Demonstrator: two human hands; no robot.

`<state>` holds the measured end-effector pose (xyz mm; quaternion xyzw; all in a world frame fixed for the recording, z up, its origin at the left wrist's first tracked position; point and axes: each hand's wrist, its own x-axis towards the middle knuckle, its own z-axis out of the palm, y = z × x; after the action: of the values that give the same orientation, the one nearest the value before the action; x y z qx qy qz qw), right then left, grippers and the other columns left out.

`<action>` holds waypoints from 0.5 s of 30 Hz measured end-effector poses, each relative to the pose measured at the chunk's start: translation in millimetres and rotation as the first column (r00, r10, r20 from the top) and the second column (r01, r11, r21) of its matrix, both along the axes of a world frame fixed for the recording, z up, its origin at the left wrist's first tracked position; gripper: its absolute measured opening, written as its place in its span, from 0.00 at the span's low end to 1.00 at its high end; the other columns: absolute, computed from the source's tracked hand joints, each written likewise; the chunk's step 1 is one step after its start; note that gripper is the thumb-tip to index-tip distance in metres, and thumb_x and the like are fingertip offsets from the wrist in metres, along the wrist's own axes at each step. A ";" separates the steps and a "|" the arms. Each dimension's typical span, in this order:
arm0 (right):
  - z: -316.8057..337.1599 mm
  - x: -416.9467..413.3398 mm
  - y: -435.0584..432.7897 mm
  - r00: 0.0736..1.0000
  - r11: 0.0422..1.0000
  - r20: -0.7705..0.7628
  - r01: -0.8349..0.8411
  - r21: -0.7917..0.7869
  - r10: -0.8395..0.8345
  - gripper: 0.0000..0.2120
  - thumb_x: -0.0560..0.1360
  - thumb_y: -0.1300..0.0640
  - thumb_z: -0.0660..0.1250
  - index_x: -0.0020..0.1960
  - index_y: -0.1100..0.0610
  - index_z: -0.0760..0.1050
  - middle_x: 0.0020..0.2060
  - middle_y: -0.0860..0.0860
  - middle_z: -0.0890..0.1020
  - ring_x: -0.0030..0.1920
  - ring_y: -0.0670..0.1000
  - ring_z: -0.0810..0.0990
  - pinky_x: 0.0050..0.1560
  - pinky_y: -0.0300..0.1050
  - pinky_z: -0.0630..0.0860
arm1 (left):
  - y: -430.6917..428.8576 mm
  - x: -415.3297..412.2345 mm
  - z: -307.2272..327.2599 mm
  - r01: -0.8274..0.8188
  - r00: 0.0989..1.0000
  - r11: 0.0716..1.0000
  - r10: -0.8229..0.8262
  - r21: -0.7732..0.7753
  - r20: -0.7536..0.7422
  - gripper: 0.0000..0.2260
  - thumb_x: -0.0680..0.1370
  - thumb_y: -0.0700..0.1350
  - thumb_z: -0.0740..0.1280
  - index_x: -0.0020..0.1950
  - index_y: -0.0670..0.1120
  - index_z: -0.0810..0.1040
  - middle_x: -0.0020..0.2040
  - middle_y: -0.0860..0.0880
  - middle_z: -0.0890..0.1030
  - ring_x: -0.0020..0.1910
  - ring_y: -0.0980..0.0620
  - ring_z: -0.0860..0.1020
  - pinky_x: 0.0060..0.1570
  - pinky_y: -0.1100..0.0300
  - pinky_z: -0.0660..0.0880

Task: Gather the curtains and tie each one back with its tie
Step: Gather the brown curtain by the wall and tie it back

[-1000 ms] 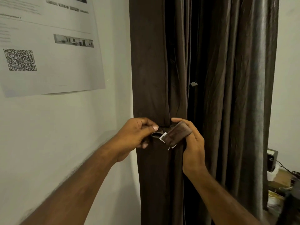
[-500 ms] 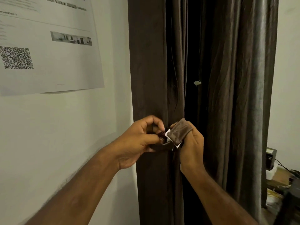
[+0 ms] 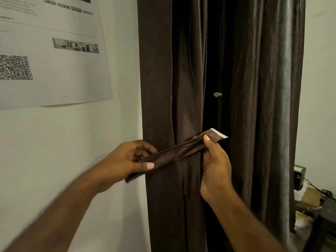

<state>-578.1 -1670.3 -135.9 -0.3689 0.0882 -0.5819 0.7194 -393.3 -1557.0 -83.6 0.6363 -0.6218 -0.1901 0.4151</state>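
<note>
Tie (image 3: 178, 153) is stretched taut between both your hands, across the front face of the wall-side curtain (image 3: 158, 79). It lies in front of the fabric, not around it.

Long axis: near horizontal, tilted up to your right. The low end is at the curtain's wall-side edge and the high end at its inner edge, next to the dark gap (image 3: 212, 60).

Left hand (image 3: 131, 161): fingers curled round the low end, thumb flat on top. A short tail of tie sticks out below it, over the wall (image 3: 109, 133).

Right hand (image 3: 215, 168): pinching the high end, thumb on the front face. The white strip (image 3: 219, 134) pokes out just past the thumb, probably the fastener.

Both hands are on the tie, so neither is nearer. The curtain bundle sits directly behind the middle of the span.

My read is that gathering on this panel is mostly done and the wrap isn't. The next move turns on getting the ends behind the bundle, so you'd carry one end round the back and bring the white strip to the other end. The right end looks like the easier one to pass, through the gap.

I can't tell whether the tie is anchored to the wall or loose, or whether it's folded double.

The far curtain (image 3: 263, 88) hangs loose, with no tie on it that I can see.
</note>
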 end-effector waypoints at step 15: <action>-8.8 26.7 18.7 0.876 0.839 0.076 -0.478 0.261 0.476 0.27 0.84 0.43 0.56 0.64 0.65 0.79 0.60 0.66 0.83 0.63 0.61 0.82 0.66 0.56 0.76 | -65.8 -40.1 -23.6 -0.115 0.562 0.993 0.065 0.000 -0.824 0.20 0.82 0.46 0.57 0.37 0.41 0.81 0.33 0.43 0.81 0.28 0.50 0.81 0.29 0.61 0.79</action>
<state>-551.4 -1651.6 -144.7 -0.2746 0.0695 -0.3683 0.8855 -433.3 -1622.8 -107.2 0.4943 -0.3289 -0.4261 0.6826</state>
